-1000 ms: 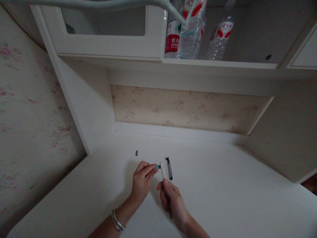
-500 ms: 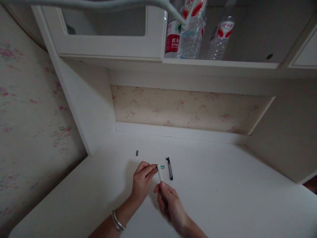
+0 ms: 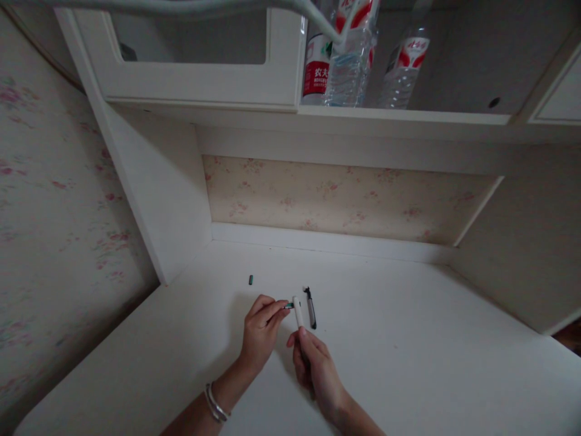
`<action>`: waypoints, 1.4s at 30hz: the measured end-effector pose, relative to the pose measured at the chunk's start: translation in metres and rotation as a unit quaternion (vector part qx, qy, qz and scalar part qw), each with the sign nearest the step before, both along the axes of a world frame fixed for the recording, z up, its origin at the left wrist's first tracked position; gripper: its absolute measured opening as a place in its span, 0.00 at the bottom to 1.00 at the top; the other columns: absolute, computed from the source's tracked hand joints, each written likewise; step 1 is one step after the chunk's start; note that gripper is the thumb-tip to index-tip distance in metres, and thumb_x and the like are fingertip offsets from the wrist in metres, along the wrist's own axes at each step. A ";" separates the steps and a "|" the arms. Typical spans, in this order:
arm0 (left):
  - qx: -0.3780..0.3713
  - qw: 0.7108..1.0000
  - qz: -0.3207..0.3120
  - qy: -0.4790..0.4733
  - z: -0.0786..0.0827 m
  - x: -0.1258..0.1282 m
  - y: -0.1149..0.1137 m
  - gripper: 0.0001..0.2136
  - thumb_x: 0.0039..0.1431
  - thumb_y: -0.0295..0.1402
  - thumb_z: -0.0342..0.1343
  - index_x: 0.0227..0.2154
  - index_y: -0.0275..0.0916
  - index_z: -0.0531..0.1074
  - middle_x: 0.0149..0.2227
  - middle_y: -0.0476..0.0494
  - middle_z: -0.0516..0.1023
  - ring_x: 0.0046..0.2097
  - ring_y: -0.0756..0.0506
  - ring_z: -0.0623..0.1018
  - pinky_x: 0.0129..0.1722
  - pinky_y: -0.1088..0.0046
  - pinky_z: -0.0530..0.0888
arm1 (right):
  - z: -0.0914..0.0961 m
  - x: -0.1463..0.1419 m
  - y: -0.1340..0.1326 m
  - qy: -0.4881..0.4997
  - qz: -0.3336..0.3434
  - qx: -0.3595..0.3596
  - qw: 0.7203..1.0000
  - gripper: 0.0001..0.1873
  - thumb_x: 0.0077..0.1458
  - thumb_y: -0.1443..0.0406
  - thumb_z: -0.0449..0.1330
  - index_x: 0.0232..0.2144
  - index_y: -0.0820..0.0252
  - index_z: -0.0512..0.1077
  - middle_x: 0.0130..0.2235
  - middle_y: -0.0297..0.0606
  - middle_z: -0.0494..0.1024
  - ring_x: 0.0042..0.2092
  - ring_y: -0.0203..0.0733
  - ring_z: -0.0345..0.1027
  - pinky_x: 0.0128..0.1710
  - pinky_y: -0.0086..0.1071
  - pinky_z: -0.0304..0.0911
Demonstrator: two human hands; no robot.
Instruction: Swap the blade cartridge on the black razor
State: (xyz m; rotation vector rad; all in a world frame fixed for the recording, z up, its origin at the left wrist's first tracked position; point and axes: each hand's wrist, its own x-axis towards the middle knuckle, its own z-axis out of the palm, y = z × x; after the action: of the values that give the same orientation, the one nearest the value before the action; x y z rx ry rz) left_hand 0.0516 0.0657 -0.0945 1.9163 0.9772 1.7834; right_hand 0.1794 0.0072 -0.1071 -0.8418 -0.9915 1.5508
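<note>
Green piece [image 3: 289,306] at white stick's [image 3: 298,313] upper end, both held.
My left hand [image 3: 262,330] pinches the piece; right hand [image 3: 316,366] grips the stick; black razor-like item [image 3: 311,309] just beyond my right.

White desk [image 3: 431,357], seemingly glazed cupboard [image 3: 195,83]

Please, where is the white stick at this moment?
In the head view, the white stick is below centre, in the right hand, between the left hand and the slim dark object on the desk.
</note>
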 end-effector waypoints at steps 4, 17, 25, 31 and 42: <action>-0.005 1.000 -0.004 -0.002 -0.001 0.000 0.001 0.05 0.61 0.32 0.56 0.37 0.40 0.76 0.32 0.46 0.69 0.32 0.50 0.71 0.30 0.77 0.71 | -0.001 0.000 0.001 0.009 0.030 0.002 1.000 0.32 0.52 0.38 0.61 0.29 0.63 0.68 0.16 0.25 0.56 0.14 0.29 0.38 0.10 0.20 0.35; -0.022 1.000 -0.004 -0.006 0.000 0.000 0.001 0.06 0.61 0.34 0.55 0.37 0.40 0.76 0.32 0.45 0.69 0.33 0.48 0.72 0.32 0.76 0.72 | -0.002 -0.002 0.000 0.003 0.030 -0.020 0.999 0.32 0.51 0.37 0.60 0.28 0.62 0.66 0.16 0.25 0.56 0.14 0.30 0.39 0.10 0.20 0.35; -0.034 0.999 -0.001 -0.004 0.000 0.000 0.000 0.07 0.61 0.35 0.56 0.37 0.41 0.77 0.32 0.45 0.69 0.33 0.49 0.72 0.31 0.77 0.71 | -0.002 -0.003 0.000 0.000 0.004 -0.003 1.000 0.33 0.51 0.36 0.61 0.28 0.62 0.67 0.15 0.24 0.55 0.14 0.29 0.38 0.10 0.20 0.36; -0.028 1.000 0.000 -0.002 0.001 0.000 -0.001 0.07 0.61 0.35 0.56 0.37 0.41 0.77 0.31 0.45 0.70 0.33 0.49 0.72 0.31 0.76 0.71 | -0.003 -0.002 0.001 0.004 -0.007 -0.008 1.000 0.33 0.51 0.37 0.61 0.28 0.62 0.67 0.15 0.24 0.55 0.14 0.29 0.37 0.10 0.20 0.36; -0.028 0.999 -0.007 -0.013 0.003 0.000 0.000 0.06 0.61 0.34 0.56 0.37 0.41 0.77 0.32 0.46 0.69 0.32 0.49 0.72 0.30 0.77 0.71 | 0.002 -0.002 0.000 0.010 0.004 -0.003 1.000 0.32 0.51 0.38 0.61 0.28 0.63 0.67 0.15 0.24 0.55 0.14 0.29 0.37 0.10 0.20 0.35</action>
State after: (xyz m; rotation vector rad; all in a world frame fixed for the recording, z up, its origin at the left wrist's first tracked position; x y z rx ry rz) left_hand 0.0519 0.0654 -0.0920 1.8558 0.9931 1.7503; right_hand 0.1770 0.0074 -0.1056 -0.8252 -0.9773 1.5679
